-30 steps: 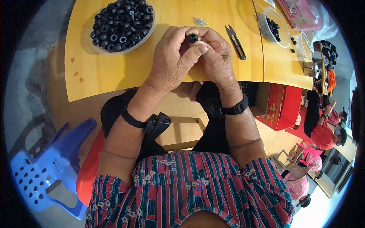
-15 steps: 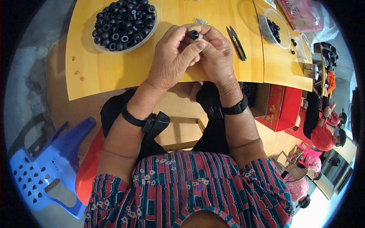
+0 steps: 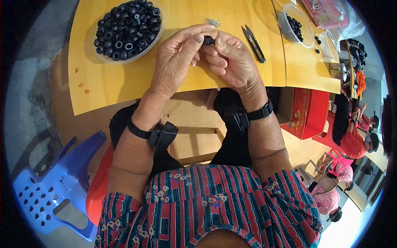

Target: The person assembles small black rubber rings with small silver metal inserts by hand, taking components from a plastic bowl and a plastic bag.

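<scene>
Thumb and fingers of my right hand [image 3: 239, 62] pinched a black cap [image 3: 209, 40]; my left hand [image 3: 171, 58] was at its other end, whether gripping I couldn't tell. Metal bits [image 3: 212, 22] lay just beyond both hands, snips [image 3: 254, 45] rightward, a tub [image 3: 156, 41] leftward.

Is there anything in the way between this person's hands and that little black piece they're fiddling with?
Nothing visible. The bare fingers of the left hand and right hand are right at the black piece. The small silvery bits lie beyond the hands, and the snips lie to the right.
</scene>
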Demonstrator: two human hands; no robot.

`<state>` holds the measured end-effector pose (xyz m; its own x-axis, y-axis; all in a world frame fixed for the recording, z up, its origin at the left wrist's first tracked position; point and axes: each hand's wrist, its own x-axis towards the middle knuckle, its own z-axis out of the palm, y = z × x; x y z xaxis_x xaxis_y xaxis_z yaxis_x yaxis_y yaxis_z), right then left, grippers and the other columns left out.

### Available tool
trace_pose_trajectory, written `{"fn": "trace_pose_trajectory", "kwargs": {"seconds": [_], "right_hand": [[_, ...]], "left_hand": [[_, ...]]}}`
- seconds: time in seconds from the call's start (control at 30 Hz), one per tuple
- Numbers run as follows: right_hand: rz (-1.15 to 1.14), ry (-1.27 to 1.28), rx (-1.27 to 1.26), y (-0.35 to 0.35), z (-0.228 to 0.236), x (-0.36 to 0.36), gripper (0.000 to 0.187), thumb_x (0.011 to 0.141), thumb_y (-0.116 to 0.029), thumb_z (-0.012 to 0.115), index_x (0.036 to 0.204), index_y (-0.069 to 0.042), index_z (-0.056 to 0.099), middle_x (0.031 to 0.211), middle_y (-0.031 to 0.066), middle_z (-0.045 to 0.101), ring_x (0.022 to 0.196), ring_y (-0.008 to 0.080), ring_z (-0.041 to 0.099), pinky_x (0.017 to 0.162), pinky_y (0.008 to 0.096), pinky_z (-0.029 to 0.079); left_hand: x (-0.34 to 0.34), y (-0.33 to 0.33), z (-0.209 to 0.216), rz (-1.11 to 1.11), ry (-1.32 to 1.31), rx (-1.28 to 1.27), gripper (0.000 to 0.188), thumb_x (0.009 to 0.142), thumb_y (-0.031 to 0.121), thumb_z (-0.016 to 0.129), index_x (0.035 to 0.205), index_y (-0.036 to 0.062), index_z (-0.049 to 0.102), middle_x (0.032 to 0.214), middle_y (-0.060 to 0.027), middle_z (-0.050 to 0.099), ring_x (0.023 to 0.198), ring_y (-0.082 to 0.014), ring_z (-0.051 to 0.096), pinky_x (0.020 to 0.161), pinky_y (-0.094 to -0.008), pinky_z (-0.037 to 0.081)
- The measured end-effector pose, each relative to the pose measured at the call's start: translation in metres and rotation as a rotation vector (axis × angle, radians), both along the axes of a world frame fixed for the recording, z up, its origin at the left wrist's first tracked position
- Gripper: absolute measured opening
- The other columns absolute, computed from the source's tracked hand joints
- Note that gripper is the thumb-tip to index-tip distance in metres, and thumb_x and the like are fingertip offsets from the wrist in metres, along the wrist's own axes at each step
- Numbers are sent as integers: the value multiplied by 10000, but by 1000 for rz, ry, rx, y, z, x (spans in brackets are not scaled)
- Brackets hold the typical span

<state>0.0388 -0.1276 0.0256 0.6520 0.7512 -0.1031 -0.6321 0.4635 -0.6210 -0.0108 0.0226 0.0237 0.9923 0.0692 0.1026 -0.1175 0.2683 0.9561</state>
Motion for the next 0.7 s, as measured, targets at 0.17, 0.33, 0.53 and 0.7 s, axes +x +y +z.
{"fn": "trace_pose_trajectory", "kwargs": {"seconds": [0.17, 0.33, 0.53, 0.7], "right_hand": [[-107, -114, -165, 1, 3, -1, 208, 855, -102, 578, 1006, 41, 588, 749, 50, 566, 567, 94, 490, 528, 207, 450], [-174, -199, -266, 1, 5, -1, 222, 837, -44, 586, 1046, 30, 587, 783, 68, 606, 612, 117, 554, 604, 219, 496], [-317, -197, -273, 6, 3, -2, 156, 825, -21, 593, 975, 23, 592, 776, 80, 623, 641, 129, 603, 617, 237, 520], [-397, -247, -375, 9, 4, -5, 94, 829, -28, 595, 902, 30, 610, 728, 82, 630, 608, 130, 603, 589, 227, 515]], "left_hand": [[2, 0, -6, 24, 49, -33, 230, 884, 160, 565, 1082, 54, 616, 894, -2, 637, 655, -27, 500, 570, -156, 425], [3, 0, -3, 21, 45, -80, 221, 868, 100, 571, 1079, 50, 615, 872, 4, 631, 692, -30, 527, 598, -163, 447], [2, -2, -1, 43, 76, -137, 237, 856, 66, 576, 1089, 23, 600, 821, -11, 618, 692, -45, 556, 625, -168, 472], [2, -3, -4, 107, 88, -226, 209, 823, 26, 615, 1024, -28, 594, 828, -57, 627, 701, -73, 577, 669, -193, 504]]}}
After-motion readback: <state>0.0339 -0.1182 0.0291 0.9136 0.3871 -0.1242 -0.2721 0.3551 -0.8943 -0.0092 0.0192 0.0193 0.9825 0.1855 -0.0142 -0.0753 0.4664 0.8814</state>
